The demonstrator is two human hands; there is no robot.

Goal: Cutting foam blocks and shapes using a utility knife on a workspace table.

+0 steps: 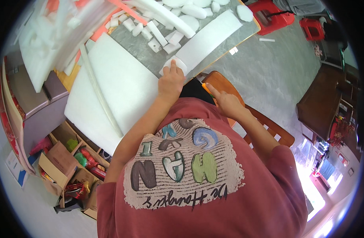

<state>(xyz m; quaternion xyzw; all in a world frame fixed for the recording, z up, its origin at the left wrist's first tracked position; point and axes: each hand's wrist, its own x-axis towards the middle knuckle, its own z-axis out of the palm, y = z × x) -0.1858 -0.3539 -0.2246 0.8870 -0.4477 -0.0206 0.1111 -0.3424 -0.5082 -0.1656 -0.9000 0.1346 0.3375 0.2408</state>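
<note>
My left hand [171, 82] reaches to the table's near edge. Its fingers are spread and press down on a small rounded white foam piece [181, 64]. That piece sits at the near end of a long flat white foam strip [209, 39]. Off the table edge, to the right, my right hand [228, 104] is closed around an orange-handled cutter [207, 88], index finger stretched along it. The cutter's blade cannot be made out clearly. A large white foam sheet [114, 75] lies left of my left hand.
Many foam blocks [154, 45] and rounded pieces [194, 11] cover the far part of the grey table [144, 59]. A wooden chair [225, 85] stands close at my right. Red stools [269, 18] are beyond it. Cardboard boxes [61, 158] stand at lower left.
</note>
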